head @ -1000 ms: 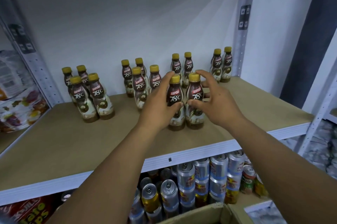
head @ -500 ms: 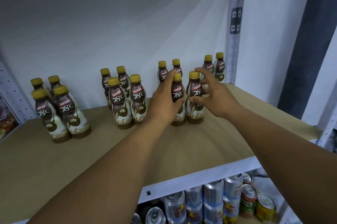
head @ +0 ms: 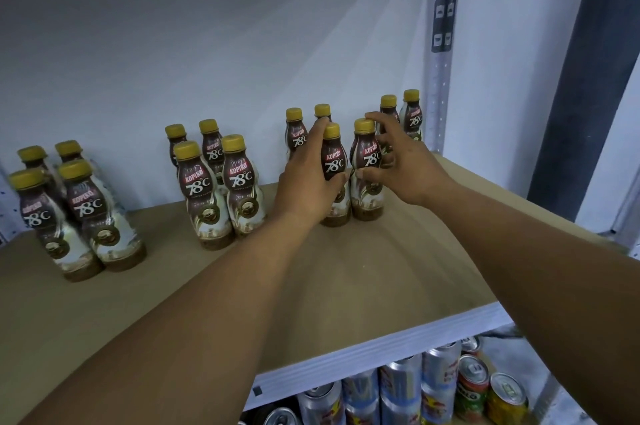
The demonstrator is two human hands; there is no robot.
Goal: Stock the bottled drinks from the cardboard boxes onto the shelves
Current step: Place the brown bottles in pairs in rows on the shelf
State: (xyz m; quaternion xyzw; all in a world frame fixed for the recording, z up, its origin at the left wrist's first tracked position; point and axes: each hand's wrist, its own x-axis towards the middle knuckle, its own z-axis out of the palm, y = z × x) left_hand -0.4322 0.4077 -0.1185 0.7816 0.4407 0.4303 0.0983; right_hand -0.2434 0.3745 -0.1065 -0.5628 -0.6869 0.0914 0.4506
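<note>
Left hand [head: 304, 184] grips a brown-filled, yellow-capped plastic bottle [head: 334, 161]; right hand [head: 405, 166] pinches its twin [head: 366, 158] at three o'clock. Both stand on the tan shelf [head: 346, 286].

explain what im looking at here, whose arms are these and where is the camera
There is no machine here. These are a person's two bare arms, filmed by one camera worn on their head, looking forward and down. The left hand grips the left bottle of a pair, and the right hand curls round the right bottle. Both bottles stand on a brown shelf, alongside other bottles with yellow caps in small groups. Drink cans sit on the level below.
</note>
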